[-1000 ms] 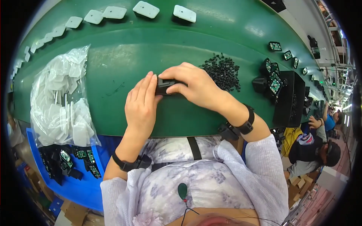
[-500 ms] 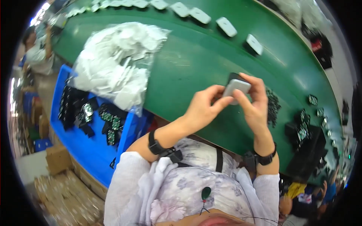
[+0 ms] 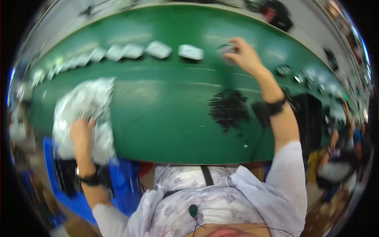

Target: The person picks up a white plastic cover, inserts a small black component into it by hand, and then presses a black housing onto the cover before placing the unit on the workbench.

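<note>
My right hand (image 3: 245, 56) is stretched out over the far part of the green table, fingers closed on a small grey rounded casing (image 3: 224, 51), blurred by motion. It is just right of a row of similar white casings, the nearest being a white casing (image 3: 190, 52). My left hand (image 3: 81, 133) reaches down into a clear plastic bag (image 3: 104, 93) full of thin white pieces. Its fingertips are blurred and partly hidden among them, so I cannot make out whether it grips one.
A pile of small black parts (image 3: 229, 108) lies on the green table (image 3: 166, 118). Below the bag is a blue bin (image 3: 73, 203) with dark parts. At the right are a black box (image 3: 308, 118) and several small circuit boards, one board (image 3: 283, 70) nearest. Other people sit beyond.
My hands have parted: the right carried the casing outward to the row's end, while the left let go of it and went into the bag. The view has turned right.
</note>
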`<move>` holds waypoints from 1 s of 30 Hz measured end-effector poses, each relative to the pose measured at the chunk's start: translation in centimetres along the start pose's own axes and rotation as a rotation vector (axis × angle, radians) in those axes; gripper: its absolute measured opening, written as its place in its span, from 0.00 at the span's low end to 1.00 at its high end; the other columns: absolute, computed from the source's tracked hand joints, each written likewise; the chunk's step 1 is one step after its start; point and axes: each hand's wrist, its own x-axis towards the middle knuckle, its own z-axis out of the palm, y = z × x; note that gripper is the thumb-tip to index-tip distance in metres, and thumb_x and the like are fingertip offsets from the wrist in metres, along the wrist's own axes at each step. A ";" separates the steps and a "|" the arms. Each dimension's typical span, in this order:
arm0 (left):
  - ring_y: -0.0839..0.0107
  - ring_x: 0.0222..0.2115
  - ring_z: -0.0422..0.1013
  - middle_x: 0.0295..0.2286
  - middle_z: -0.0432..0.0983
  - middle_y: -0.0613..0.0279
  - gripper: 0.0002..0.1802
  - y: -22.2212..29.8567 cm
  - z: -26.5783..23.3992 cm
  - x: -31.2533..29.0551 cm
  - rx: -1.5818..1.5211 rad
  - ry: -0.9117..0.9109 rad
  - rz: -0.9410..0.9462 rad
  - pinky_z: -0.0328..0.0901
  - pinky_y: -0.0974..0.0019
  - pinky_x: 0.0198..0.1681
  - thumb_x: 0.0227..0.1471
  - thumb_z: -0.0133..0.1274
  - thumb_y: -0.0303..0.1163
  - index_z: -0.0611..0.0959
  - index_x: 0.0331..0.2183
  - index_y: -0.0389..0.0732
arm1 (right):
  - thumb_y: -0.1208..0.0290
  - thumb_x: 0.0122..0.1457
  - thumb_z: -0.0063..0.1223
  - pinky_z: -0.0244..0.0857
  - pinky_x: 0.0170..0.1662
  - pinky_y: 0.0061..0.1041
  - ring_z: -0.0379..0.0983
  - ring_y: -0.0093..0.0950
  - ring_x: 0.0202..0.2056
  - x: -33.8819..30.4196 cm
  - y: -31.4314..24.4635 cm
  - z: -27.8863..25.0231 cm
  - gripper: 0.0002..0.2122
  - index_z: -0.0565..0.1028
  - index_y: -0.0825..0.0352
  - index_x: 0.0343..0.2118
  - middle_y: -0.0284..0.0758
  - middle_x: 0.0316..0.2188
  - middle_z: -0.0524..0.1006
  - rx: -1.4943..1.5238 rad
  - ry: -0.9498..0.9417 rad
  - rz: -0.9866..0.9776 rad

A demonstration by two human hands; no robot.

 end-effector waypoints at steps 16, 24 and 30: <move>0.55 0.31 0.70 0.28 0.75 0.52 0.16 1.1 -2.7 0.1 -0.097 0.102 0.008 0.64 0.56 0.36 0.53 0.51 0.39 0.80 0.32 0.34 | 0.60 0.53 0.58 0.64 0.45 0.29 0.70 0.29 0.41 4.1 3.9 -0.8 0.21 0.73 0.63 0.49 0.36 0.38 0.76 0.155 -0.601 0.116; 0.76 0.27 0.67 0.31 0.71 0.59 0.17 5.8 -4.0 -2.0 -1.039 0.214 -0.017 0.67 0.70 0.32 0.61 0.42 0.34 0.69 0.49 0.36 | 0.58 0.54 0.54 0.64 0.39 0.36 0.70 0.37 0.38 -4.0 -3.1 -2.9 0.14 0.72 0.63 0.35 0.36 0.33 0.73 -0.218 -0.174 -0.107; 0.75 0.21 0.73 0.28 0.76 0.58 0.15 18.5 -4.0 -2.0 -1.622 -0.135 0.082 0.63 0.77 0.19 0.60 0.44 0.32 0.70 0.48 0.39 | 0.65 0.46 0.62 0.64 0.37 0.35 0.69 0.41 0.36 -13.4 -3.8 -0.9 0.17 0.68 0.64 0.36 0.39 0.32 0.70 -0.287 -0.333 -0.124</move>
